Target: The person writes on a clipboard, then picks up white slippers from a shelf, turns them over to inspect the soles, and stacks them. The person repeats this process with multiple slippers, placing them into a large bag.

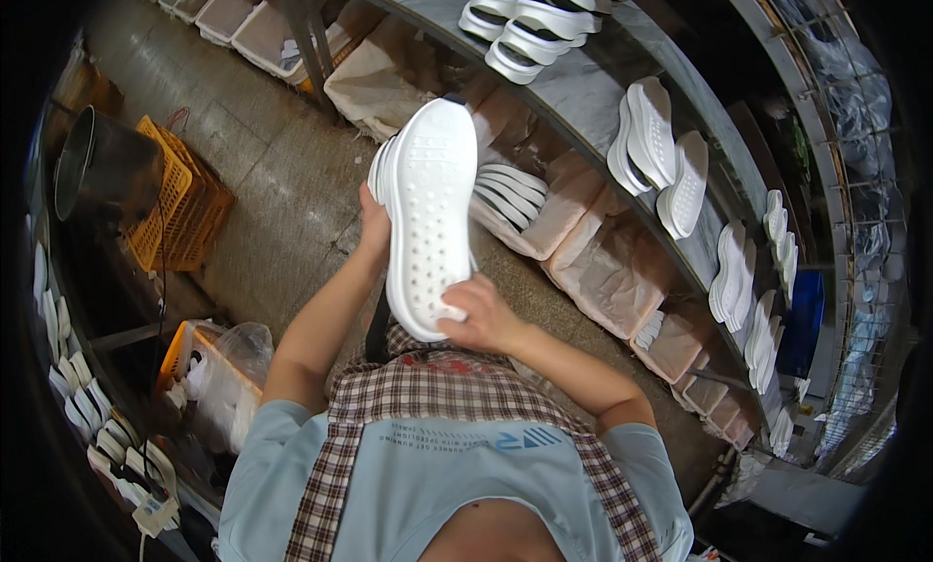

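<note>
A white shoe sole is held upright in front of my body, its studded face toward me. Ridged layers show along its upper left edge, so it may be the top of a stack; I cannot tell how many. My left hand grips it from the left side, fingers hidden behind it. My right hand is closed around the lower right end, thumb pressed on the white face. A small dark piece shows at the upper tip.
To the right a long metal shelf carries paired white soles. Below it stand lined bins, one with a stack of soles. At left are yellow crates, a dark bucket, a bagged basket and more soles.
</note>
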{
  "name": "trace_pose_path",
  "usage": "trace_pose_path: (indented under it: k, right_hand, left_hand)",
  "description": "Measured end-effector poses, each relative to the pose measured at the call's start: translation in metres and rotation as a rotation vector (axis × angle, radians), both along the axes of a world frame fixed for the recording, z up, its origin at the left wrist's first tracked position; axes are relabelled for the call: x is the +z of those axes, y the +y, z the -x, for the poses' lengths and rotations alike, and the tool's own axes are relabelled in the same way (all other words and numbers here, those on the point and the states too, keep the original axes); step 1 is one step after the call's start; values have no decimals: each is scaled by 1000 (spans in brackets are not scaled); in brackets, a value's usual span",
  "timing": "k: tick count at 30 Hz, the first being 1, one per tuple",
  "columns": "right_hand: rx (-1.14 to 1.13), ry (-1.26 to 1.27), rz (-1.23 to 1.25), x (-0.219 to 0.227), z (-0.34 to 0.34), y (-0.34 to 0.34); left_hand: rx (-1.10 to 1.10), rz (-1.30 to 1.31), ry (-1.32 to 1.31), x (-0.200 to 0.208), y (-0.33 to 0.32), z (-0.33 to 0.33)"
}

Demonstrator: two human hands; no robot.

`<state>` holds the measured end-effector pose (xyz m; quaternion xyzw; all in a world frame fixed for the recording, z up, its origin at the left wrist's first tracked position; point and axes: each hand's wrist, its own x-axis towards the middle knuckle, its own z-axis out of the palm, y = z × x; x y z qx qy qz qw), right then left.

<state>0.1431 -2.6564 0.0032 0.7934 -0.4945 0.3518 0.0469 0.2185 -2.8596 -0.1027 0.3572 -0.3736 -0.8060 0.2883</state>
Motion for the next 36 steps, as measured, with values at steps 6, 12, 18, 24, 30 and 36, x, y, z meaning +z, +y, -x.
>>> trace_pose_path:
  k: [6,12,18,24,30,36]
  right_hand:
    - [28,-95,-298,22,-15,-19]
    - [-321,-204,-503,5,84,-119]
    - [169,-221,-1529,-56,113,-155]
    - [481,140,-1584,-96,112,-147]
    - [-214,-445,-1516,-77,205,-67]
    - [-1145,-332,-856,-183,331,11]
  left_hand:
    - [-176,-466,422,-47,-24,-28]
    - [-384,-332,210,-55,5,-53]
    - [-587,281,-614,-67,26,-60]
    - [-666,226,-655,-108,61,-41]
    - [-460,122,-914,-161,34,-65]
    - [-58,100,-947,-204,4,-79]
